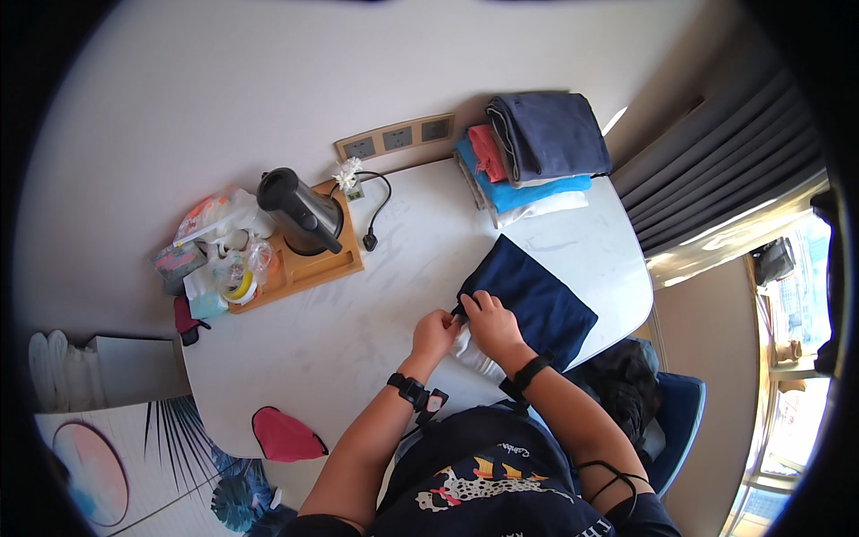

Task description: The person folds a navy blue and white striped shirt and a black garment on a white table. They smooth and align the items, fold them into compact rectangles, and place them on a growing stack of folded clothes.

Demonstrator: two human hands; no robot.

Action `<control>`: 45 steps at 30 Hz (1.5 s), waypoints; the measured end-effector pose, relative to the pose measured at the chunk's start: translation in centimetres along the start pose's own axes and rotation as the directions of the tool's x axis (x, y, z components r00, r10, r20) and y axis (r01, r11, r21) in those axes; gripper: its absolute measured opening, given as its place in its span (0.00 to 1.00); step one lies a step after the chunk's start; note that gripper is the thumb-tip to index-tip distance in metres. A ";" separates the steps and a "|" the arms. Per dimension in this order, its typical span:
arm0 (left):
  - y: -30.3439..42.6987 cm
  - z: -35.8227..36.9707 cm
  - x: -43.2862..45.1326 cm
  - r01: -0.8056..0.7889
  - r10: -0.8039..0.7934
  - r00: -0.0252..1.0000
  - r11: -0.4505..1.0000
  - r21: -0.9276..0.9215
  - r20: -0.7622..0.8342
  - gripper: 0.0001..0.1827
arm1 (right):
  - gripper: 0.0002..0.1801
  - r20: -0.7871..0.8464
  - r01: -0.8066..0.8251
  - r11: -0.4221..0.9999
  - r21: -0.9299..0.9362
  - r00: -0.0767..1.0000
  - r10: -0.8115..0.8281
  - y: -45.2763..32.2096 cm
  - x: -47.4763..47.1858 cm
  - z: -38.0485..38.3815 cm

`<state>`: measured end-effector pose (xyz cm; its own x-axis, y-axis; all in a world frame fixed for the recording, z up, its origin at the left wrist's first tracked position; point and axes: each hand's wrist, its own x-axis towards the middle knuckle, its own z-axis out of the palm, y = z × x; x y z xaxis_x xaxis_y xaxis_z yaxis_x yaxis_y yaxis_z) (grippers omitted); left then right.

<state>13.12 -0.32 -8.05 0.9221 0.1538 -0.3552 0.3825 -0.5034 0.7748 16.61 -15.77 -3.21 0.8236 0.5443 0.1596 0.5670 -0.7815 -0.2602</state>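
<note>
A dark navy cloth (pixel 530 302), folded into a flat squarish shape, lies on the white table (pixel 376 315) in front of me. At its left edge my left hand (pixel 435 333) pinches a bit of fabric between thumb and fingers. My right hand (pixel 492 325) rests right beside it, its fingers curled over the same edge of the navy cloth. White fabric (pixel 473 352) shows below my hands; I cannot tell whether it belongs to the navy cloth. Black bands circle both wrists.
Folded clothes are stacked at the back right, a grey-blue garment (pixel 553 134) on top. A dark kettle (pixel 302 211) stands on a wooden tray (pixel 329 268) beside plastic bags (pixel 231 221). Its plug (pixel 370 239) lies loose. A red fabric piece (pixel 285 435) sits near the front-left edge. A blue chair (pixel 681 416) holds dark clothing.
</note>
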 end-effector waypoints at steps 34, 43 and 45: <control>-4.4 -1.3 -0.2 -0.276 0.269 0.956 0.960 -0.047 -0.120 0.12 | 0.27 0.358 -0.220 0.962 0.164 0.922 0.150 0.7 -4.0 -1.6; -4.6 -3.7 -1.6 -0.464 0.468 0.883 0.879 0.110 -0.014 0.13 | 0.13 0.387 -0.186 0.960 0.212 0.917 0.092 4.2 -8.0 -3.7; -4.5 -4.0 -1.8 -0.448 0.447 0.894 0.883 0.141 0.040 0.13 | 0.10 0.321 -0.115 0.993 -0.018 0.940 0.114 5.2 -10.8 -4.8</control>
<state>9.96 5.10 -8.84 0.9925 -0.1220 0.0080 -0.0841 -0.6334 0.7692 10.72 -27.20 -1.70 0.8336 0.5202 -0.1855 0.4689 -0.8441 -0.2600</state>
